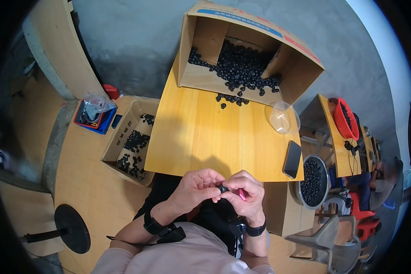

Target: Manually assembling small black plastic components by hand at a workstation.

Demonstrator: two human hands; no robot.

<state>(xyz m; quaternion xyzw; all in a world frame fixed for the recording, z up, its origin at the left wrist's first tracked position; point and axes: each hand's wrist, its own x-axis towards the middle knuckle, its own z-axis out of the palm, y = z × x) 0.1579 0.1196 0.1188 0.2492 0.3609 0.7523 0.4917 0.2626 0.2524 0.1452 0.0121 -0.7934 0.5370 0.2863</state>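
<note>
My left hand [200,188] pinches a small round black part [222,187] between thumb and fingertips, just off the near edge of the yellow table [196,137]. My right hand [245,192] meets it there, its fingers closed round a slim pink object [242,195], most of which the palm hides. Its kind cannot be made out. At the far side of the table a cardboard box [242,82] lies on its side, opening toward me. A heap of similar black parts [242,64] fills it, and several have spilled out in front.
A clear plastic tub [282,118] and a phone [292,159] lie at the table's right. Left below stands an open cardboard box [116,146] with black parts. To the right are a metal basin [325,182], a red basin [345,119], a grey chair [333,242] and another person [381,189].
</note>
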